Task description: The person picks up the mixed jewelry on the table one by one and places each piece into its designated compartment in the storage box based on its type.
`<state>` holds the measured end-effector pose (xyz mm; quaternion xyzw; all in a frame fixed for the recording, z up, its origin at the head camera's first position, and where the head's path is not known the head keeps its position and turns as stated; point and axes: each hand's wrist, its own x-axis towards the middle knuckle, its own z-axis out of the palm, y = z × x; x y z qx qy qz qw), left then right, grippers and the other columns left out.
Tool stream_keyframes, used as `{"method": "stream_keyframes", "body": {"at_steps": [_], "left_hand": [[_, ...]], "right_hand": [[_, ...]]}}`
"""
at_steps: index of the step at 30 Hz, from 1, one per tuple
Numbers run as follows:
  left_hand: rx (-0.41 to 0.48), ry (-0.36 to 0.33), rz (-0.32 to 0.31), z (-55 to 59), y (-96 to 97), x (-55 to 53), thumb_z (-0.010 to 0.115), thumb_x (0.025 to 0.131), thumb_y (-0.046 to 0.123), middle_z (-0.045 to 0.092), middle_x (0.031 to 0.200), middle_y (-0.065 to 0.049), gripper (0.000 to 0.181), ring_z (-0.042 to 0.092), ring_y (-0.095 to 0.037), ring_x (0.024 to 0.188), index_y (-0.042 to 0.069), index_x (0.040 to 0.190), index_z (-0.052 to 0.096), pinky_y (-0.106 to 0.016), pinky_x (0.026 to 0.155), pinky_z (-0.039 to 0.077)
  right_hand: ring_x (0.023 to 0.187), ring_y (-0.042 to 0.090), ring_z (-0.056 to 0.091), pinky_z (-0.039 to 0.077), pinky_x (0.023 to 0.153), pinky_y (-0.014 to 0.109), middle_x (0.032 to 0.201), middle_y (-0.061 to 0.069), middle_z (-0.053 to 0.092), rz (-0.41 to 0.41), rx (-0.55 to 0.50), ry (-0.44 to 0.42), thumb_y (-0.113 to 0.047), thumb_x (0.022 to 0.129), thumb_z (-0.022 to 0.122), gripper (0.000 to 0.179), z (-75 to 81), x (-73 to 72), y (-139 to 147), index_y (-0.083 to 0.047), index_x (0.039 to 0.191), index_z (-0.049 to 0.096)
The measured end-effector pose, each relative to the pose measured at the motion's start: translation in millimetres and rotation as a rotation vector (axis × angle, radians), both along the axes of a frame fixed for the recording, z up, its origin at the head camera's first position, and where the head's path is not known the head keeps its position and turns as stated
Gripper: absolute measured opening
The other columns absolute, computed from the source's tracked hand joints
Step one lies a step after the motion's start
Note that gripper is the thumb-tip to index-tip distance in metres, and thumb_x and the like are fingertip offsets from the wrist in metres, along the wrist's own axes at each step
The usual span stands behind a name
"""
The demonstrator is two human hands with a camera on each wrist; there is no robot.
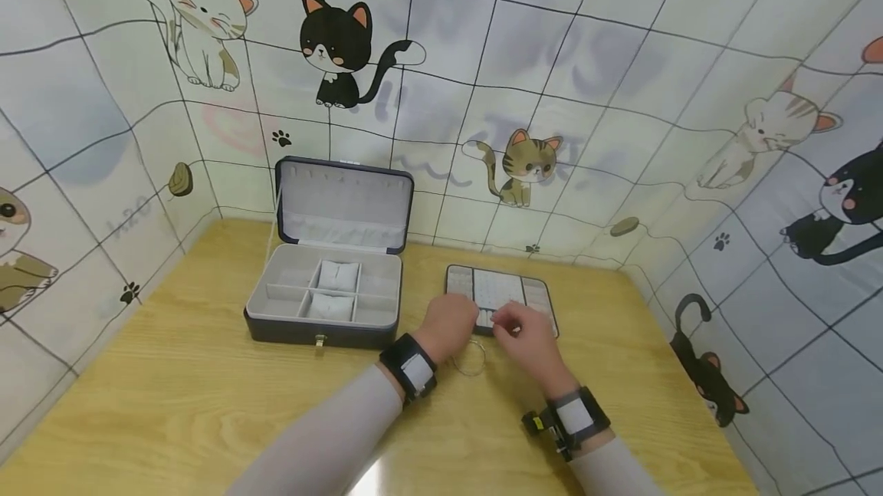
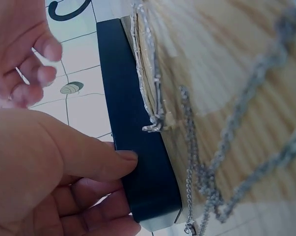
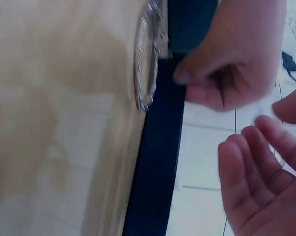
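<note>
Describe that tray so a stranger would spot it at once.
On the wooden table, find the open dark box. To the person's right of it lies a dark-edged tray, with the left hand gripping its edge. Unlike the deeper box, the tray is shallow and lidless, with dark lines dividing its pale inside.

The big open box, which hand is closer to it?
Left. The left hand is just to the right of the open box, gripping the flat tray. The right hand is farther right, over the tray's near side.
</note>
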<state>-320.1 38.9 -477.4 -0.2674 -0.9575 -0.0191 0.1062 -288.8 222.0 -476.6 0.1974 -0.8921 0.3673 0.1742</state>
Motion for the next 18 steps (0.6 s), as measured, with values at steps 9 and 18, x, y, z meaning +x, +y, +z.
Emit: {"method": "stream_keyframes", "body": {"at_steps": [9, 18], "left_hand": [[0.0, -0.005, 0.013, 0.5, 2.9, -2.0, 0.072, 0.096, 0.016, 0.073, 0.085, 0.0, 0.009, 0.068, -0.017, 0.077, 0.018, 0.087, 0.074, -0.035, 0.059, 0.058], [-0.02, -0.002, 0.022, 2.7, 2.5, -0.9, 0.072, 0.097, 0.016, 0.073, 0.084, 0.001, 0.01, 0.069, -0.016, 0.077, 0.017, 0.088, 0.075, -0.035, 0.06, 0.059]], "right_hand": [[0.079, 0.01, 0.068, 0.058, 0.074, 0.027, 0.089, 0.0, 0.075, -0.013, 0.106, -0.08, -0.003, 0.081, 0.076, 0.018, -7.7, 8.8, -10, -0.01, 0.097, 0.077], [0.081, 0.012, 0.059, 0.053, 0.077, 0.033, 0.092, 0.002, 0.072, -0.002, 0.253, -0.201, -0.016, 0.082, 0.078, 0.023, -8.0, 9.9, -14, -0.009, 0.104, 0.077]]}}
